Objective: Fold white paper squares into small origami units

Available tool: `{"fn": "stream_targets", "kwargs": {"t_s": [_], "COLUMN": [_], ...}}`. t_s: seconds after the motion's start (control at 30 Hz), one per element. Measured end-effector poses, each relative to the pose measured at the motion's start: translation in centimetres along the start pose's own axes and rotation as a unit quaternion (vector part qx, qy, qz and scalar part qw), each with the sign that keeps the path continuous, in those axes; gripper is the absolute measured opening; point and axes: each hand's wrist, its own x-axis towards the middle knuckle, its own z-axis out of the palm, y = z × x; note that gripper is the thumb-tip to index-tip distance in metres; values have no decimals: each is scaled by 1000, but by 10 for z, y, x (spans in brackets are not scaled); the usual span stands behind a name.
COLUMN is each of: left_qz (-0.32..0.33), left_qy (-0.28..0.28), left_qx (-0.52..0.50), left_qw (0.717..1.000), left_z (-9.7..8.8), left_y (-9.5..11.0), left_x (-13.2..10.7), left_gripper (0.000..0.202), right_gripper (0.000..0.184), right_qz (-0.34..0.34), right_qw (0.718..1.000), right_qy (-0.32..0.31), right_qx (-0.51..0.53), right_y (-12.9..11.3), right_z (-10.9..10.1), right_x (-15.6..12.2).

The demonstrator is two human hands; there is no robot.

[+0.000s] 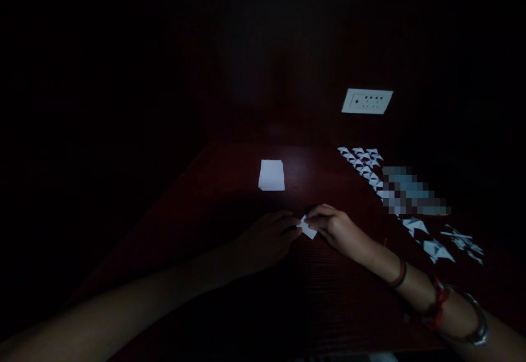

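Observation:
Between my two hands is a small folded piece of white paper, held just above or on the dark red table; I cannot tell which. The fingers of my left hand pinch its left corner, and a ring shows on one finger. My right hand grips the paper's upper right side with thumb and fingertips. Beyond the hands lies a stack of white paper sheets, its edges slightly uneven.
Rows of folded white paper shapes run along the table's right side. Nearer lie larger folded pieces and a pile of thin paper strips. A blurred-out patch hides something there. A white socket plate is on the back wall.

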Motion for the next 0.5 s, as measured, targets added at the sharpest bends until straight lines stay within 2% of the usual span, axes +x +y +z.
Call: {"fn": "stream_targets", "kwargs": {"t_s": [0.27, 0.5], "left_qz": [-11, -7], "left_qy": [-27, -18], "left_qx": [-40, -50], "left_qw": [999, 999], "left_z": [-8, -13], "left_y": [1, 0], "left_x": [3, 13], "left_gripper": [33, 36], "right_gripper": [22, 22], "right_qz": [14, 14], "right_qw": [997, 995], "right_qy": [-63, -92], "right_qx": [49, 40], "right_y": [5, 13], "right_z": [-23, -34], "right_x": [-1, -2]}}
